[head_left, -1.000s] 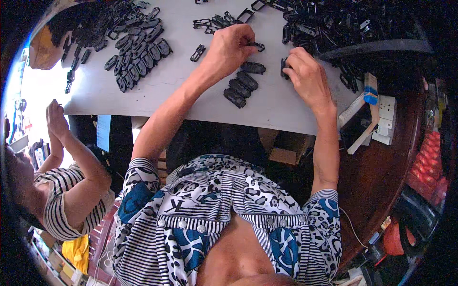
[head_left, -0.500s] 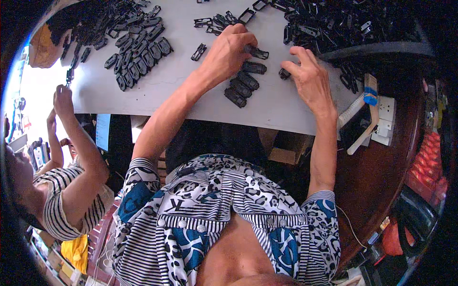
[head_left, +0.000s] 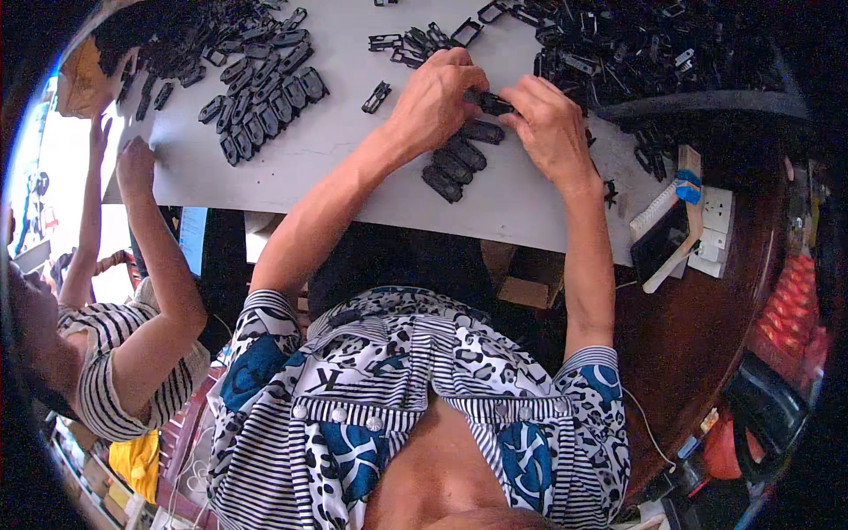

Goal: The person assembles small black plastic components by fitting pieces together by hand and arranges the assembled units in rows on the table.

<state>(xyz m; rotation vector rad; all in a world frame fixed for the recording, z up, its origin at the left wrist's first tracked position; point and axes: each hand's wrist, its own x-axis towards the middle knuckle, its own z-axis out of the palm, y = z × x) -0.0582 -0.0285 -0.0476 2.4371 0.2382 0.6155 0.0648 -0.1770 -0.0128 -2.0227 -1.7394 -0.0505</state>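
Both my hands meet over the table at a black plastic frame part [head_left: 492,104]. My left hand [head_left: 439,99] grips its left end, fingers closed. At its right end, the fingertips of my right hand [head_left: 548,125] are pinched together; any smaller piece between them is hidden. Just nearer to me lies a short row of black oblong casings [head_left: 455,163], side by side and partly under my left hand. A loose black frame [head_left: 376,97] lies left of my left hand, with several open frames [head_left: 424,42] beyond it.
A large heap of black parts [head_left: 618,53] fills the far right, and casings in rows [head_left: 265,102] lie at the left. A stick with blue tape [head_left: 689,190] and a power strip [head_left: 714,230] sit at the right edge. Another person's arms [head_left: 159,238] work at the left.
My right hand has moved left and up to the frame part in my left hand. The dark piece in its fingers no longer shows. The other person's hands have shifted.
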